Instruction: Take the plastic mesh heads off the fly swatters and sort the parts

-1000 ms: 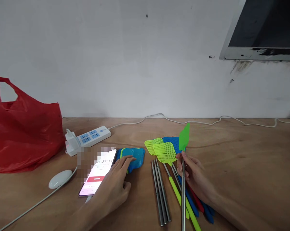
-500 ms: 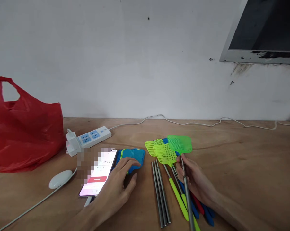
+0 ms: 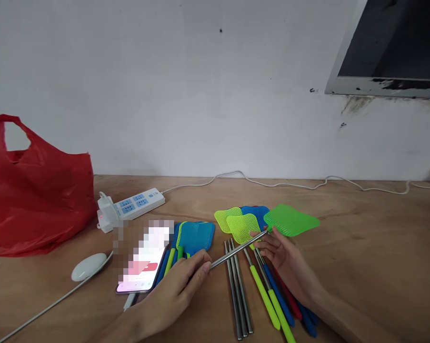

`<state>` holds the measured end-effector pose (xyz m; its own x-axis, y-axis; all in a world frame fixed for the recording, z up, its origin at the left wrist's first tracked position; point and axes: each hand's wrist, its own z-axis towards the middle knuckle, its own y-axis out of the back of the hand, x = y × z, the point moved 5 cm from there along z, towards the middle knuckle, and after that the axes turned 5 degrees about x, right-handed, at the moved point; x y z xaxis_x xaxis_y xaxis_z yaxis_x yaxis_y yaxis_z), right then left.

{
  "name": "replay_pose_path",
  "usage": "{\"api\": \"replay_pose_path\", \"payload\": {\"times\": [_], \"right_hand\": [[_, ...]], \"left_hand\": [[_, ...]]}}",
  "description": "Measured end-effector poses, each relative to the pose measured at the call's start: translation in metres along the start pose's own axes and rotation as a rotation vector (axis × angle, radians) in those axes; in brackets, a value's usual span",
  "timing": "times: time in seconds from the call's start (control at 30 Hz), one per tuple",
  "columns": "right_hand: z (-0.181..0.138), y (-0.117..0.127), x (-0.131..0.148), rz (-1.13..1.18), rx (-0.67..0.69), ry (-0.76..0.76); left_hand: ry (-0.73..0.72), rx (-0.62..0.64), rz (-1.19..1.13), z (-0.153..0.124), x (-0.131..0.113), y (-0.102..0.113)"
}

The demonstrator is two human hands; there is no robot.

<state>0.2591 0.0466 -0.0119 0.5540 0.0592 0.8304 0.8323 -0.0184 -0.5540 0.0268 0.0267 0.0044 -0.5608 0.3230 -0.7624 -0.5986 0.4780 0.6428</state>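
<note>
A green fly swatter, with a mesh head (image 3: 291, 220) and a bare metal rod (image 3: 239, 249), is held between my two hands. My left hand (image 3: 179, 290) is closed round the rod's lower end. My right hand (image 3: 284, 259) pinches the neck just below the head, its other fingers loosely curled. Three loose metal rods (image 3: 239, 290) lie side by side between the hands. Under and beside my right hand lie several fly swatters with yellow-green (image 3: 244, 228), blue and red parts. Blue mesh heads (image 3: 196, 237) are stacked beyond my left hand, with green and blue handles (image 3: 170, 261) partly hidden by it.
A lit phone (image 3: 143, 267), partly blurred, lies left of my left hand. Farther left are a white mouse-shaped object (image 3: 89, 267), a power strip (image 3: 139, 202) and a red plastic bag (image 3: 39, 190). A white cable (image 3: 239, 172) runs along the wall.
My left hand has closed on the lower end of the green swatter's rod. The rod has swung from upright to slanting across the middle, and the head has tipped to the right.
</note>
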Motion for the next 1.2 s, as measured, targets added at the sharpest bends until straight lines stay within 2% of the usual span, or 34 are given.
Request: {"api": "replay_pose_path", "payload": {"times": [0.13, 0.33, 0.4, 0.53, 0.63, 0.77, 0.87, 0.97, 1.07, 1.2], "right_hand": [[-0.003, 0.003, 0.007, -0.026, -0.077, 0.140], [-0.002, 0.013, 0.010, 0.057, -0.217, 0.155], [-0.003, 0.013, 0.008, -0.008, -0.202, 0.178], [-0.009, 0.001, -0.007, -0.208, 0.007, 0.112], [-0.013, -0.005, -0.010, -0.250, 0.056, 0.123], [-0.010, -0.008, -0.007, -0.119, 0.020, 0.073], [-0.006, 0.000, 0.001, -0.014, -0.138, 0.056], [-0.004, 0.009, 0.013, -0.043, -0.245, 0.140], [-0.007, 0.010, 0.020, -0.125, -0.230, 0.176], [-0.013, 0.004, 0.018, -0.205, -0.161, 0.142]], "left_hand": [[-0.024, -0.017, 0.046, 0.000, -0.001, 0.000], [-0.043, -0.037, 0.092, 0.000, 0.001, 0.000], [-0.044, -0.053, 0.090, 0.001, 0.004, -0.001], [-0.051, -0.046, 0.065, 0.003, 0.002, -0.006], [-0.047, -0.027, 0.049, 0.004, -0.004, -0.007], [-0.015, 0.023, 0.039, 0.004, -0.007, -0.006], [0.007, 0.018, 0.020, 0.002, -0.006, -0.004], [0.044, 0.022, -0.007, -0.002, -0.004, -0.002], [0.071, 0.057, -0.026, -0.002, -0.008, -0.001], [0.009, 0.056, 0.047, 0.009, -0.022, 0.001]]}}
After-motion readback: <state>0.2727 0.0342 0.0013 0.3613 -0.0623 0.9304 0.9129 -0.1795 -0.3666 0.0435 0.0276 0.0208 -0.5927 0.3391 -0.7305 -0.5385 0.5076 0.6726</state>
